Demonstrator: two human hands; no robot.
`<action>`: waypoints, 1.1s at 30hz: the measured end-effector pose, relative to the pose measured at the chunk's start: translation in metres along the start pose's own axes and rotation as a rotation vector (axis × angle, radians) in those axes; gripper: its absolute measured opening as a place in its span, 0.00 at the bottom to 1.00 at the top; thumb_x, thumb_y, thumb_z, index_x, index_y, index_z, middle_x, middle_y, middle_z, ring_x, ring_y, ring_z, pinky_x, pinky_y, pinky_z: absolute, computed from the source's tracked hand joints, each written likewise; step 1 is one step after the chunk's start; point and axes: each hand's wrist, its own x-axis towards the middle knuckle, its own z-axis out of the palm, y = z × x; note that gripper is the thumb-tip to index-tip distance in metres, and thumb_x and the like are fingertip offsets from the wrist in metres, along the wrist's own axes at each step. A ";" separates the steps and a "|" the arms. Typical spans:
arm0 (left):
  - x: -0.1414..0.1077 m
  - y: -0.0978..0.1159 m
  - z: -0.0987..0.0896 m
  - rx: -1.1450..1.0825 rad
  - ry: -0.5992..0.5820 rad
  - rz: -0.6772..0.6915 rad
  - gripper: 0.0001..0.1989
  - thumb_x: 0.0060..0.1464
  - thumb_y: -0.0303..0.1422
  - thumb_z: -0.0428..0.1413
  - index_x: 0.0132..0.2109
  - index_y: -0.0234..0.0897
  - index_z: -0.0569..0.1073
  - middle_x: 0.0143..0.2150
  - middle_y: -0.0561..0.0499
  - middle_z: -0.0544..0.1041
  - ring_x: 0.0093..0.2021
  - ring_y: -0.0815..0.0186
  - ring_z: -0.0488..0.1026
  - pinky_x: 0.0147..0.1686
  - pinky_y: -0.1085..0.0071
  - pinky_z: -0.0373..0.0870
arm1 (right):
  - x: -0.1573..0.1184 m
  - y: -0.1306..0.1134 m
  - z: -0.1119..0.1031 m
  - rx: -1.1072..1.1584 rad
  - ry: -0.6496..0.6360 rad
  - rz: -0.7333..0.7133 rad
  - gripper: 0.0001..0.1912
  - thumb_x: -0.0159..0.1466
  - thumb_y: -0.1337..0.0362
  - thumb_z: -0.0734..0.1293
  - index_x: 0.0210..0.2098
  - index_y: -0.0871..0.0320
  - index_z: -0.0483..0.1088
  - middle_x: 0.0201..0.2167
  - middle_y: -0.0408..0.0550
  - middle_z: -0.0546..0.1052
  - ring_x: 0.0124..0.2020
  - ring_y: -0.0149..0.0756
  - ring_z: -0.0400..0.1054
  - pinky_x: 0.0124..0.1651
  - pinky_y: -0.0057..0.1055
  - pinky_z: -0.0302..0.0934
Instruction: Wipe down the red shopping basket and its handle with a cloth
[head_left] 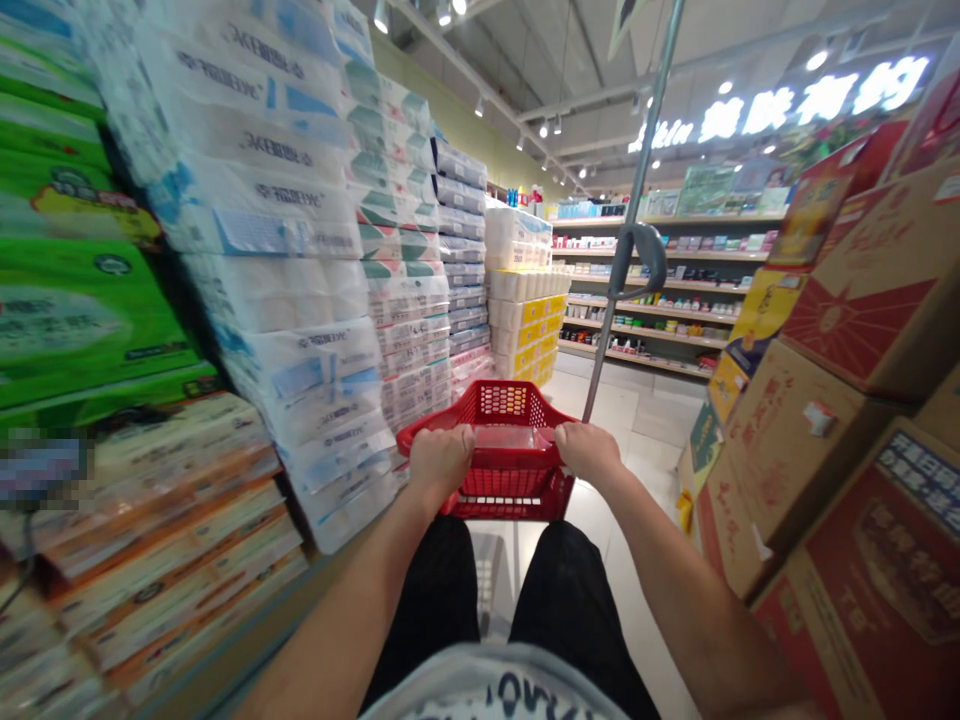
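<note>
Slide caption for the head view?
Left hand and right hand grip a red plastic shopping basket between stacked white toilet-paper packs and brown cardboard cartons.

On my feed, a pixelated patch (41, 465) blurs part of the stacked packs (172, 470) at left. The left hand (441, 462) and right hand (590, 450) cover the near rim of the red shopping basket (510, 405), and I can't identify its contents. Far shelf goods (652, 290) are too small to read; cartons (885, 270) at right run off the edge.

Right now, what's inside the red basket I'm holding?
Something clear and shiny lies in the red plastic basket, between your left hand and right hand. The near rim hides the basket's floor, so what's lower can't be seen.
</note>
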 end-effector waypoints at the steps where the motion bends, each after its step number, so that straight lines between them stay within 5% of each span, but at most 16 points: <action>1: 0.000 0.000 0.000 0.001 0.001 0.001 0.14 0.61 0.30 0.40 0.39 0.34 0.70 0.32 0.41 0.77 0.34 0.53 0.76 0.35 0.60 0.63 | -0.003 0.001 0.000 0.007 0.046 -0.008 0.16 0.67 0.63 0.54 0.34 0.58 0.72 0.33 0.51 0.77 0.36 0.37 0.70 0.45 0.33 0.55; 5: 0.000 0.000 0.000 0.001 0.011 0.004 0.14 0.60 0.29 0.40 0.39 0.34 0.70 0.31 0.41 0.77 0.33 0.53 0.76 0.35 0.60 0.63 | -0.013 0.002 0.002 0.047 0.205 0.023 0.22 0.70 0.63 0.49 0.34 0.59 0.72 0.33 0.50 0.77 0.39 0.35 0.70 0.50 0.32 0.53; 9: 0.000 -0.001 -0.001 -0.011 -0.001 0.010 0.14 0.60 0.29 0.40 0.39 0.33 0.70 0.31 0.40 0.77 0.34 0.54 0.76 0.35 0.61 0.63 | -0.002 0.005 -0.006 0.010 -0.049 0.046 0.16 0.67 0.62 0.55 0.34 0.57 0.72 0.36 0.51 0.77 0.38 0.37 0.70 0.42 0.30 0.57; 11: 0.000 -0.001 -0.002 -0.012 -0.011 0.002 0.14 0.60 0.29 0.40 0.40 0.33 0.70 0.32 0.40 0.77 0.34 0.55 0.76 0.35 0.61 0.63 | -0.002 0.010 -0.005 0.014 -0.072 0.005 0.15 0.67 0.62 0.55 0.34 0.57 0.72 0.36 0.51 0.77 0.38 0.38 0.70 0.42 0.31 0.57; 16: 0.000 0.001 -0.003 -0.014 -0.004 -0.012 0.14 0.60 0.30 0.41 0.40 0.33 0.71 0.31 0.40 0.77 0.34 0.54 0.76 0.35 0.60 0.63 | -0.026 0.024 0.021 0.195 0.366 -0.124 0.21 0.69 0.63 0.48 0.41 0.60 0.71 0.40 0.53 0.76 0.44 0.37 0.67 0.52 0.33 0.54; 18: 0.000 0.001 -0.004 -0.018 -0.003 -0.007 0.14 0.60 0.29 0.41 0.40 0.33 0.71 0.31 0.40 0.77 0.34 0.54 0.76 0.34 0.61 0.63 | -0.028 0.026 0.027 0.226 0.435 -0.105 0.21 0.69 0.64 0.48 0.41 0.61 0.71 0.41 0.53 0.76 0.45 0.37 0.66 0.53 0.33 0.53; 22: 0.000 0.000 -0.003 -0.013 -0.005 -0.003 0.15 0.60 0.30 0.40 0.40 0.32 0.70 0.32 0.39 0.77 0.35 0.54 0.76 0.35 0.61 0.62 | -0.009 0.026 0.012 0.147 0.135 0.055 0.24 0.69 0.64 0.46 0.34 0.58 0.72 0.32 0.49 0.76 0.35 0.35 0.68 0.40 0.29 0.55; 24: 0.000 -0.001 -0.003 -0.008 -0.007 -0.001 0.14 0.60 0.30 0.40 0.40 0.32 0.70 0.32 0.39 0.77 0.34 0.54 0.76 0.34 0.61 0.62 | 0.001 0.027 -0.001 0.107 -0.010 0.019 0.23 0.69 0.64 0.48 0.33 0.58 0.72 0.32 0.49 0.76 0.33 0.34 0.68 0.36 0.27 0.53; 33: -0.001 -0.002 -0.001 0.000 0.000 0.012 0.14 0.60 0.29 0.40 0.40 0.33 0.70 0.32 0.40 0.77 0.34 0.54 0.75 0.35 0.61 0.62 | 0.004 0.024 -0.005 -0.043 -0.100 -0.069 0.21 0.69 0.65 0.49 0.33 0.58 0.72 0.36 0.51 0.78 0.37 0.36 0.70 0.37 0.29 0.54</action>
